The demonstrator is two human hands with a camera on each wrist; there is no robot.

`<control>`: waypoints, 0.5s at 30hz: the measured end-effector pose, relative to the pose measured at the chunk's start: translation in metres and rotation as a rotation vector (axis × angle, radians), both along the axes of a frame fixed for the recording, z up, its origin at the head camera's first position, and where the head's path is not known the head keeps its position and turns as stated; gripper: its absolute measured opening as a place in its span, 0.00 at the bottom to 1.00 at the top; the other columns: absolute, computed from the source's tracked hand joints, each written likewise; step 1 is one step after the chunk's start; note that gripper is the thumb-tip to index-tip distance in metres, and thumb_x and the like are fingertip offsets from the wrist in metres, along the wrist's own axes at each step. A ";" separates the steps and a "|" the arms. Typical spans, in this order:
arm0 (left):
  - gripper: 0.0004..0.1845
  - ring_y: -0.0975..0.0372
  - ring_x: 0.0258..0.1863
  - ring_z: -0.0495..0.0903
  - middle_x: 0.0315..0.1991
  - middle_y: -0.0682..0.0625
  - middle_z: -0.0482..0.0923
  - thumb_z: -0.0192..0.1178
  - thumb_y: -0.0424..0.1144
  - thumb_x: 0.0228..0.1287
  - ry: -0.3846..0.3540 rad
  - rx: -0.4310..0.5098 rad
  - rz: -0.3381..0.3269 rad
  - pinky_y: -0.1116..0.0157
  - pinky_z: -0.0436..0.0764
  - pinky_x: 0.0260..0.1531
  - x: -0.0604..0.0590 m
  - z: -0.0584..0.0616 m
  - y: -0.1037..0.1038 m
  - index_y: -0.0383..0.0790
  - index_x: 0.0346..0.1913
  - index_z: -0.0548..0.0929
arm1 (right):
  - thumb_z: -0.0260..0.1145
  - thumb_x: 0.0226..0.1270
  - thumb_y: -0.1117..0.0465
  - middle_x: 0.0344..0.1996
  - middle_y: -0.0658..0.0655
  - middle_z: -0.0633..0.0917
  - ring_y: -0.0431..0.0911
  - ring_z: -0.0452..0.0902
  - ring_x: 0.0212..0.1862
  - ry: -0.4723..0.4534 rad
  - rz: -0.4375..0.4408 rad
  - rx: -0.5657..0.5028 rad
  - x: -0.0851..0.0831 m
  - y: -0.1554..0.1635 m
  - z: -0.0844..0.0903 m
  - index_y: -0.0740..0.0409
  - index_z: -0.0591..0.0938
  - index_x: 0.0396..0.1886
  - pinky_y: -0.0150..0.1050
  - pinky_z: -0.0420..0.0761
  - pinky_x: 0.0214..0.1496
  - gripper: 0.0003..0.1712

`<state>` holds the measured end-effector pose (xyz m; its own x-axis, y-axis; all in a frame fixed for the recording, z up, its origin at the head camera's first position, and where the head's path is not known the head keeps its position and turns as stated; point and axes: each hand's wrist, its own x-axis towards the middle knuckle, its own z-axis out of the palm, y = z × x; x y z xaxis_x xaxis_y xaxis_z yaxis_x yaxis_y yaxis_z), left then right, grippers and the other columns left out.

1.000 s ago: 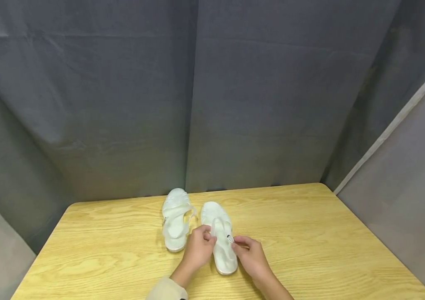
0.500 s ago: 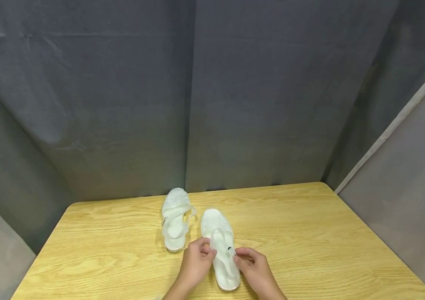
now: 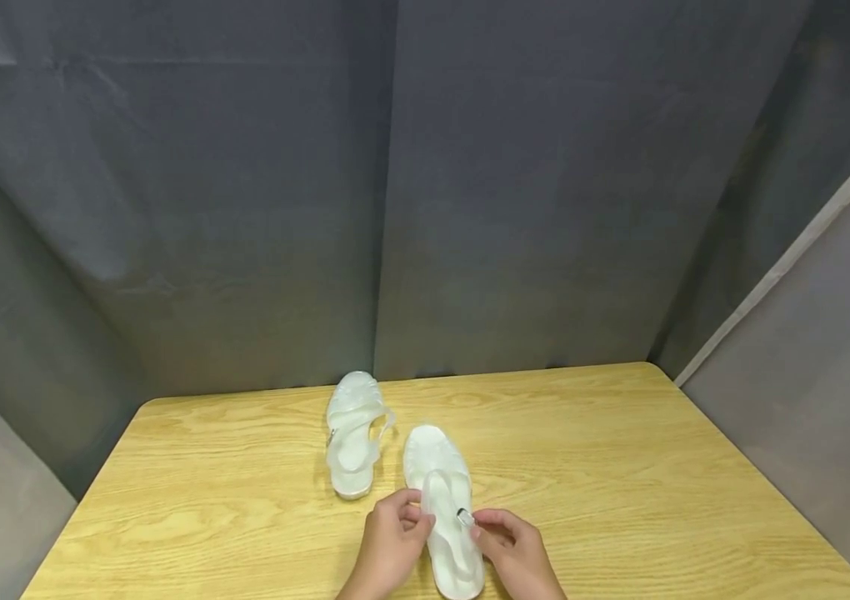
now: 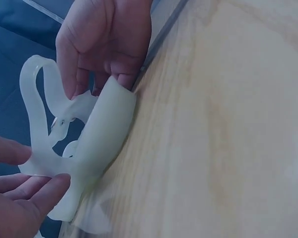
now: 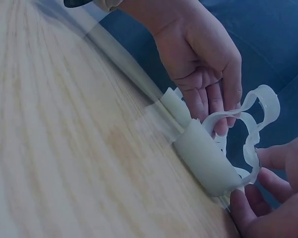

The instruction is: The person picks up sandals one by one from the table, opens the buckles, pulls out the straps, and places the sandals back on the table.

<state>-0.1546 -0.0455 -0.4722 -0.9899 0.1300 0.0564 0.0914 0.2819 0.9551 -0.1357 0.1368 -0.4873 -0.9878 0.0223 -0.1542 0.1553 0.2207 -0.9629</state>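
So there's a white jelly sandal (image 3: 436, 454) roughly midway between the table's (image 3: 657, 483) left and right edges, toe aimed at the far edge. The left hand (image 3: 389, 542) has its fingers pinched on the ankle strap (image 3: 436, 492) on that side, and the right hand (image 3: 521, 550) has its thumb and fingers clamped on the strap end right by the silver buckle (image 3: 464, 517). Its matching sandal (image 3: 353, 482) sits just to the left, apart from it, toe basically at the far edge, nobody touching that one. Dark gray curtain (image 3: 245, 208) behind.
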 end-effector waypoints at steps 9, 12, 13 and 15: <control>0.17 0.62 0.28 0.79 0.27 0.49 0.78 0.63 0.31 0.57 -0.072 0.045 -0.012 0.70 0.79 0.28 0.009 -0.003 -0.003 0.26 0.48 0.77 | 0.66 0.61 0.58 0.40 0.58 0.84 0.43 0.80 0.40 -0.004 0.040 -0.047 0.007 0.003 -0.001 0.70 0.77 0.48 0.32 0.78 0.39 0.21; 0.17 0.61 0.29 0.80 0.28 0.48 0.78 0.63 0.31 0.58 -0.092 0.061 -0.020 0.69 0.80 0.28 0.012 -0.002 -0.004 0.26 0.49 0.77 | 0.67 0.61 0.59 0.40 0.58 0.84 0.43 0.80 0.40 -0.003 0.059 -0.059 0.009 0.005 -0.001 0.71 0.77 0.47 0.32 0.78 0.39 0.22; 0.17 0.61 0.29 0.80 0.28 0.48 0.79 0.63 0.31 0.57 -0.095 0.068 -0.020 0.69 0.80 0.28 0.013 -0.001 -0.004 0.26 0.48 0.77 | 0.67 0.61 0.59 0.40 0.59 0.84 0.43 0.80 0.40 -0.002 0.065 -0.066 0.009 0.005 -0.002 0.72 0.77 0.47 0.31 0.78 0.39 0.21; 0.17 0.61 0.28 0.80 0.28 0.48 0.79 0.63 0.31 0.57 -0.092 0.078 -0.022 0.69 0.80 0.28 0.015 -0.001 -0.005 0.26 0.48 0.77 | 0.67 0.60 0.60 0.40 0.60 0.84 0.43 0.80 0.40 0.002 0.072 -0.079 0.011 0.005 -0.002 0.73 0.76 0.47 0.31 0.79 0.39 0.21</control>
<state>-0.1396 -0.0504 -0.4733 -0.9884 0.1502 -0.0237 0.0079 0.2058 0.9786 -0.1252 0.1416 -0.4891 -0.9867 -0.0609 -0.1508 0.1400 0.1541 -0.9781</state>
